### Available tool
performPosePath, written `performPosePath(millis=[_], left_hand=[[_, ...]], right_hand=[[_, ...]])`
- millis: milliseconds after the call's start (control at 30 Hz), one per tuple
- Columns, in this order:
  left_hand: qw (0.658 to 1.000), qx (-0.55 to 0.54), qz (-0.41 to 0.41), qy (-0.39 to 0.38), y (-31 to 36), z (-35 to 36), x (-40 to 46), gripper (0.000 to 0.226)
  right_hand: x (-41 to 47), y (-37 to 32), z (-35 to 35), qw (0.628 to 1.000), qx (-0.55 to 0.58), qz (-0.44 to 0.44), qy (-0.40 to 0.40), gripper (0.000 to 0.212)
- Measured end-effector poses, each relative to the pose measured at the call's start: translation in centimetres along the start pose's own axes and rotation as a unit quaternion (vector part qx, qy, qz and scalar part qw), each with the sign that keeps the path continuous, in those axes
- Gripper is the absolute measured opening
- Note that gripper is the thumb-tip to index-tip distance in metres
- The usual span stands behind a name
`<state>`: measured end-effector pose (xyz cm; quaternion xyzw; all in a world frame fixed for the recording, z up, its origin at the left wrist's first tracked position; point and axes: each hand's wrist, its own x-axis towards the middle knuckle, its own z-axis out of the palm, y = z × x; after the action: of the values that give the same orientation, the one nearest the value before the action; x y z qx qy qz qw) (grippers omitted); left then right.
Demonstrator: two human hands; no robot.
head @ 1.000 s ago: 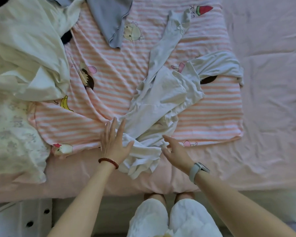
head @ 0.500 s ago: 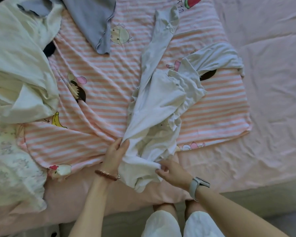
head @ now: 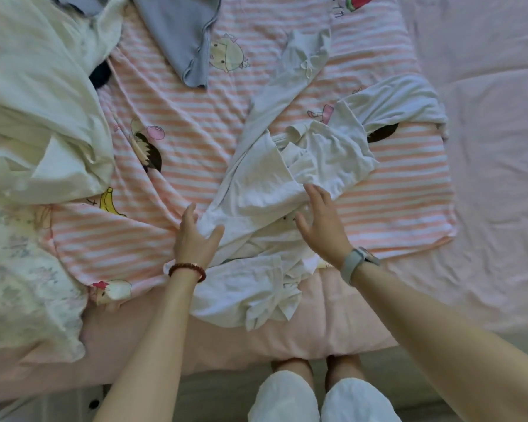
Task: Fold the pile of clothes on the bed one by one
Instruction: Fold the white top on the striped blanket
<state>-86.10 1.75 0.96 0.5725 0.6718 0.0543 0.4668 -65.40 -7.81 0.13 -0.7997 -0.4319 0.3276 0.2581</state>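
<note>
pile of cream clothes [head: 40,123] heaped at far left of bed [head: 485,147]. white garment [head: 275,190] crumpled mid-bed on the striped pink sheet [head: 177,166], long axis diagonal: near end at the bed's front edge, far end a thin strip pointing up-right. left hand [head: 195,239] fingers straight, spread, resting on its left edge, gripping nothing. right hand [head: 323,220] open too, fingers splayed, over the garment's middle; contact unclear. bulk of garment lies between and beyond both hands

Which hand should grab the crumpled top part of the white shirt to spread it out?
Probably the right hand. It hovers open beside the bunched folds of the white shirt, while the left hand rests lower on its left edge.
</note>
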Motion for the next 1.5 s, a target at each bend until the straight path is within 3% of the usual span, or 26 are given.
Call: performPosePath(millis=[100,167,267,333,400,467,533,567,633,700,733,800,900,1033,1100,1167,1233,1333,1433,1500], left_hand=[[0.994,-0.089,-0.051,-0.043,2.4,1.0,1.1,0.051],[0.983,-0.177,-0.034,-0.039,2.8,1.3,0.9,0.015],[0.949,-0.284,-0.083,0.112,0.6,0.4,-0.5,0.02],[0.909,-0.318,-0.159,0.216,-2.1,-0.6,-2.5,0.022],[0.898,-0.277,-0.218,0.262,-4.1,-1.2,-4.8,0.021],[0.91,-0.199,-0.246,0.267,-4.9,-1.6,-6.3,0.016],[0.927,-0.141,-0.21,0.277,-4.4,-2.1,-5.6,0.031],[0.942,-0.107,-0.153,0.278,-3.8,-2.3,-4.8,0.036],[0.972,-0.024,-0.018,0.231,-1.8,-1.8,-3.1,0.04],[0.982,0.037,0.103,0.154,0.7,-0.2,-2.3,0.034],[0.98,0.053,0.157,0.111,2.0,0.9,-2.4,0.029],[0.974,0.052,0.22,0.019,3.4,3.4,-3.1,0.022],[0.979,0.041,0.188,-0.072,2.0,7.3,-4.8,0.025],[0.974,0.181,0.109,-0.084,-2.2,11.2,-5.8,0.083],[0.956,0.269,0.087,-0.076,-3.3,12.5,-5.6,0.095],[0.949,0.3,0.097,-0.005,-3.0,13.2,-4.8,0.099],[0.952,0.292,0.095,0.023,-2.0,13.0,-3.8,0.074],[0.981,0.175,0.077,-0.034,-0.7,10.0,-2.7,0.024],[0.993,-0.017,0.055,-0.104,-0.4,5.7,-3.1,0.009],[0.989,-0.075,0.076,-0.097,-0.3,2.9,-4.0,0.011]], right_hand=[[2.7,-0.3,-0.2,0.994,-0.041,0.049,-0.088,0.063],[3.7,-0.3,-0.6,0.983,-0.103,0.062,-0.142,0.045],[2.3,-1.6,-1.2,0.975,-0.177,-0.033,-0.132,0.022],[-1.4,-2.4,-0.7,0.955,-0.154,-0.199,-0.158,0.019],[-5.4,-3.1,-0.6,0.909,-0.112,-0.295,-0.272,0.025],[-7.3,-2.5,-0.5,0.891,-0.116,-0.272,-0.344,0.035],[-6.4,-1.8,-0.3,0.939,-0.104,-0.204,-0.258,0.039],[-5.4,-1.6,-0.3,0.962,-0.107,-0.16,-0.196,0.04],[-2.6,-1.4,-0.4,0.986,-0.114,-0.085,-0.082,0.044],[-0.2,-1.3,-0.5,0.998,-0.061,-0.004,-0.035,0.048],[0.9,-1.3,-0.6,0.998,-0.02,0.042,-0.04,0.049],[2.0,-1.2,-0.7,0.986,0.025,0.105,-0.124,0.042],[1.3,-1.1,-0.7,0.963,0.052,0.115,-0.237,0.029],[-0.2,0.2,-2.4,0.958,0.099,0.116,-0.243,0.035],[-0.6,1.1,-3.3,0.964,0.083,0.111,-0.225,0.036],[-0.7,2.0,-4.1,0.975,0.07,0.113,-0.18,0.034],[-0.6,2.5,-4.7,0.984,0.052,0.109,-0.134,0.035],[0.1,2.5,-5.2,0.993,0.014,0.08,-0.08,0.037],[2.0,1.8,-5.2,0.995,-0.067,-0.002,-0.071,0.043],[4.1,0.8,-4.9,0.985,-0.136,-0.062,-0.088,0.051]])
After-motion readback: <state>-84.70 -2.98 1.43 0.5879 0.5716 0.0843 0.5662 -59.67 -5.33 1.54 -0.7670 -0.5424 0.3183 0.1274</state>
